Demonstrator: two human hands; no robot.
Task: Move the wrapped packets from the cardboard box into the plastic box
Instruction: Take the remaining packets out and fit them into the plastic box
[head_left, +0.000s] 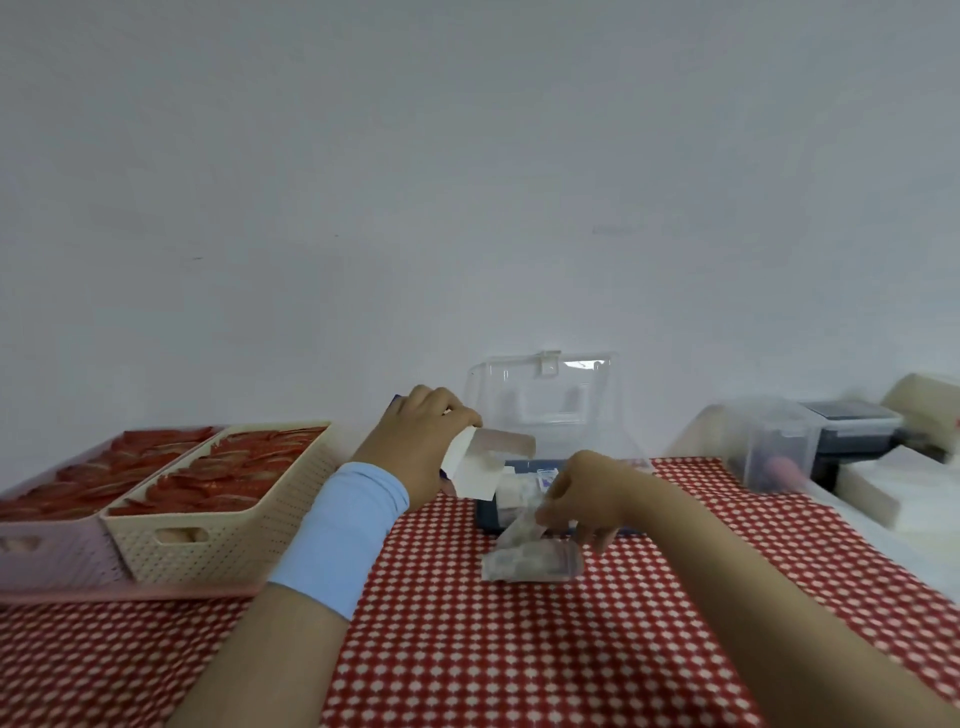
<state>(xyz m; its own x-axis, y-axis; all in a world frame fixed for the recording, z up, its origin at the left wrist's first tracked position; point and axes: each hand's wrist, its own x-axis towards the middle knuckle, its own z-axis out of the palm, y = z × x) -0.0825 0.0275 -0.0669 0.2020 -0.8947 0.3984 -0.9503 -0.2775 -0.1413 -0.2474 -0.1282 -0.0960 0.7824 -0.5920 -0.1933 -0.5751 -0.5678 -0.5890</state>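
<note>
— Checked cloth (467, 649), near middle: where are the wrapped packets (530, 564)?
— Heaped left-to-right under the right hand (587, 493), which pinches one. Plastic box (485, 514) sits just beyond. Left hand (415, 441) grips the tilted cardboard box (467, 467).

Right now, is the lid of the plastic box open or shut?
Open. The clear lid stands upright behind the plastic box, and white packets show inside it.
</note>
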